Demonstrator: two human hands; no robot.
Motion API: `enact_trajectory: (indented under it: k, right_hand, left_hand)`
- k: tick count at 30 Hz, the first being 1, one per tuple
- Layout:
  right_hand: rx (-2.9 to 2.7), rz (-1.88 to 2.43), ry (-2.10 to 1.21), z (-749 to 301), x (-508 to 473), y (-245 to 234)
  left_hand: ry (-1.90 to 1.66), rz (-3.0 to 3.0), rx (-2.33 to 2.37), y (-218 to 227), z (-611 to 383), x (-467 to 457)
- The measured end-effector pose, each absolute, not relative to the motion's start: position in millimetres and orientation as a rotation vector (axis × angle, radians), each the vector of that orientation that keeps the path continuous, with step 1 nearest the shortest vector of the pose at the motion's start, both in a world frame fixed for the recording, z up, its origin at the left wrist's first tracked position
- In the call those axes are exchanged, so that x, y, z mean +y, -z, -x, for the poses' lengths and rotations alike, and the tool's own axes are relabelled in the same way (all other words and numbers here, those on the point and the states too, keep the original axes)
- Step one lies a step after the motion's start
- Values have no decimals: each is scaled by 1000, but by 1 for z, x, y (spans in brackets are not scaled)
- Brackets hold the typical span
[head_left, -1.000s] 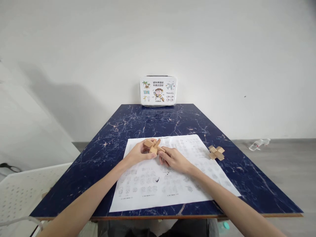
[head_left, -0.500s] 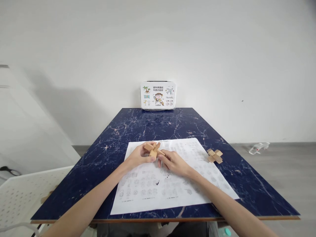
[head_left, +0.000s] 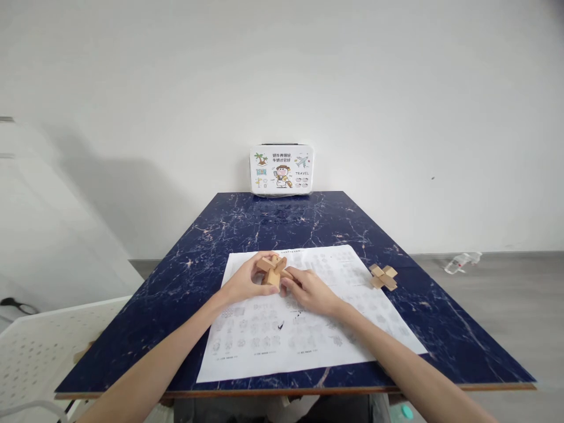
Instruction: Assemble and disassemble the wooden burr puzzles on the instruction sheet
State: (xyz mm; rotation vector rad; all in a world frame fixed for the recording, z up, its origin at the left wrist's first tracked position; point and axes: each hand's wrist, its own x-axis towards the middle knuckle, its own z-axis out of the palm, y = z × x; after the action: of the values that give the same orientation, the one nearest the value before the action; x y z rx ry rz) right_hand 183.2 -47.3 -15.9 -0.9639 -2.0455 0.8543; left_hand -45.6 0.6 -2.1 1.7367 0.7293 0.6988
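Interlocking wooden pieces form a burr puzzle (head_left: 274, 272) held between both hands above the printed paper sheet (head_left: 264, 367). My left hand (head_left: 244, 281) wraps round its left side, thumb along the near face. The fingers of my right hand (head_left: 312, 289) are closed on the piece that sticks out to the right; part of that piece is hidden by them. A second wooden burr puzzle (head_left: 383, 277), cross-shaped and assembled, lies at the paper's right edge, apart from my hands.
The blue marbled table (head_left: 282, 226) carries a white printed case (head_left: 282, 170) at its far end, against the wall. A white perforated basket (head_left: 39, 352) stands at the lower left. On the floor at right lies a clear plastic bottle (head_left: 462, 262).
The burr puzzle has turned slightly in my hands, and its near block points further down toward me. My right fingers have shifted a little. The second puzzle has stayed put.
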Motion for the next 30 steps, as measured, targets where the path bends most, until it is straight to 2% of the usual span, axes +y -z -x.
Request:
enact_trajectory:
  k: [13,30]
  right_hand:
    - [-1989,1052,-715,-189,-39,19]
    - [-2048,1083,-662,-193,-37,23]
  left_hand:
    - [-721,-1953,945,4,45,6]
    - [-708,-2025,987,-7,44,1]
